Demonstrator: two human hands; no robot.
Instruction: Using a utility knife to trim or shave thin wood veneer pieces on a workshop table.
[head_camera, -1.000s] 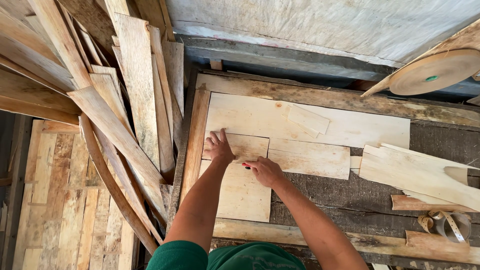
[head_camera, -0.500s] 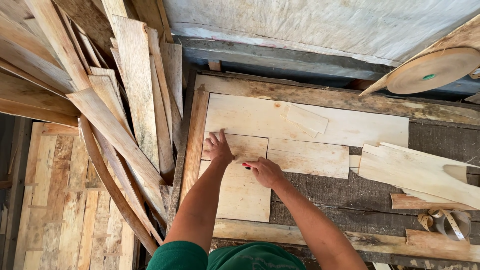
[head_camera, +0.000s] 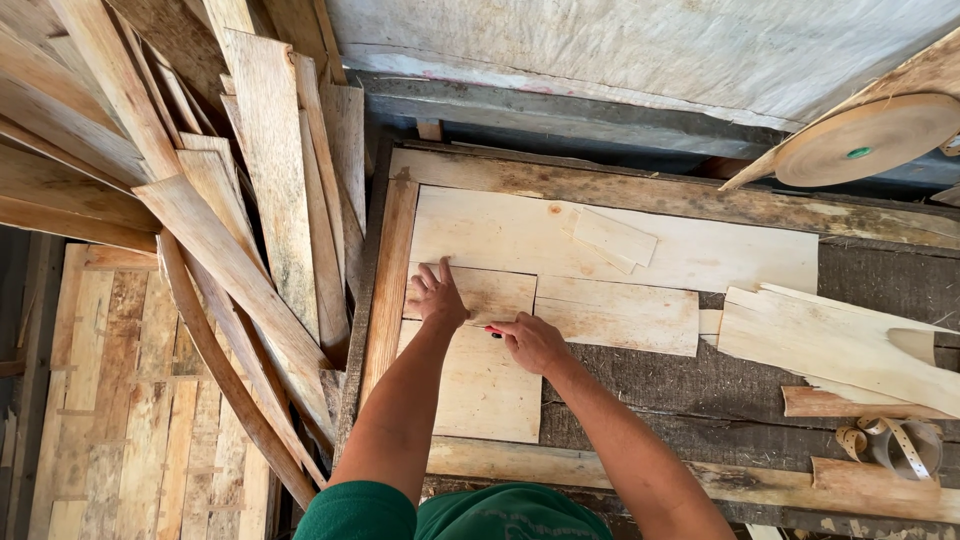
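My left hand (head_camera: 437, 295) lies flat, fingers spread, on a small pale veneer sheet (head_camera: 490, 290) on the work table. My right hand (head_camera: 530, 342) is closed around a small red-handled tool (head_camera: 493, 331), its tip at the seam between that sheet and the veneer piece (head_camera: 485, 385) below it. A wider veneer sheet (head_camera: 620, 315) lies to the right, and a long one (head_camera: 700, 250) lies behind them, with a small scrap (head_camera: 612, 238) on top.
A wooden frame (head_camera: 388, 270) borders the table's left and back. Long veneer strips (head_camera: 240, 230) lean in a heap at left. More veneer (head_camera: 840, 340) lies at right, with a tape roll (head_camera: 865, 140) above and curled tape (head_camera: 900, 445) at lower right.
Both hands have stayed at the seam; the right hand has shifted very slightly along it. Nothing else has moved.
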